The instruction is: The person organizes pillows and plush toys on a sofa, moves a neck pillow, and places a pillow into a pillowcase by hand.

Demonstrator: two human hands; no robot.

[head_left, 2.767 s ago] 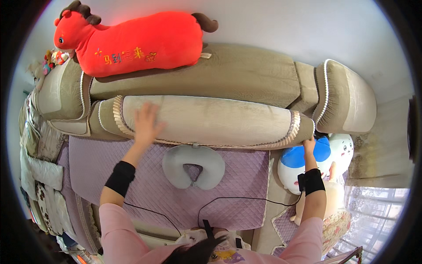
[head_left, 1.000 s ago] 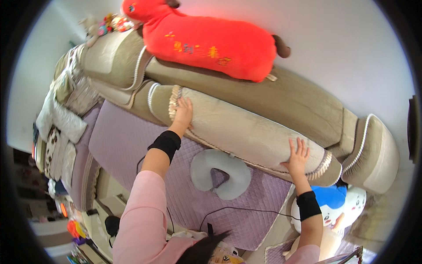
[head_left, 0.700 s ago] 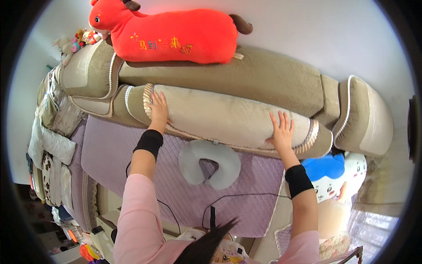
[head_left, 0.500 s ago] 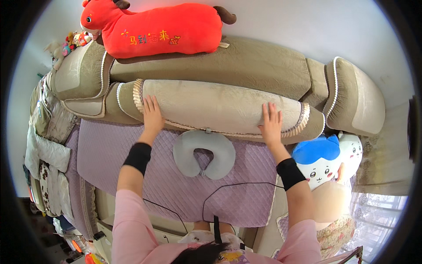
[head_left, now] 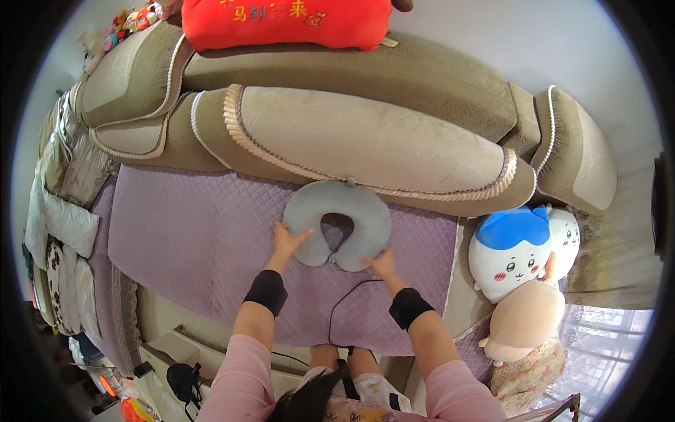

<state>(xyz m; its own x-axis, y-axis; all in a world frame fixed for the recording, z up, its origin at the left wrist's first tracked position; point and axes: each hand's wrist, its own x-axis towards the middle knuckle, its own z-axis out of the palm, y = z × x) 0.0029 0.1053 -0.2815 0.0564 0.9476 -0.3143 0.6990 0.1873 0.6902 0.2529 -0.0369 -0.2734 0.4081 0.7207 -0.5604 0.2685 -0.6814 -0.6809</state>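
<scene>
A grey U-shaped neck pillow (head_left: 308,209) lies flat on a purple quilted seat cover (head_left: 190,218), its opening toward me. My left hand (head_left: 288,241) takes hold of its left arm, thumb on top and the other fingers along the outer side. At the lower end of the right arm, my right hand (head_left: 382,263) grips the edge, fingers partly hidden. Black bands circle both wrists. Just beyond the pillow is a long beige sofa cushion (head_left: 365,133) with a pleated trim, close to the pillow's small tab.
A red plush animal (head_left: 288,24) rests on top of the sofa back (head_left: 351,67). To the right sit a blue-and-white plush toy (head_left: 512,253) and a beige plush (head_left: 527,320). Folded bedding (head_left: 70,225) is piled at left. A black cable (head_left: 332,313) runs near my legs.
Both hands have left the beige cushion and come back toward me to the neck pillow's sides. The view has shifted, and the pillow stays beside the cushion.
</scene>
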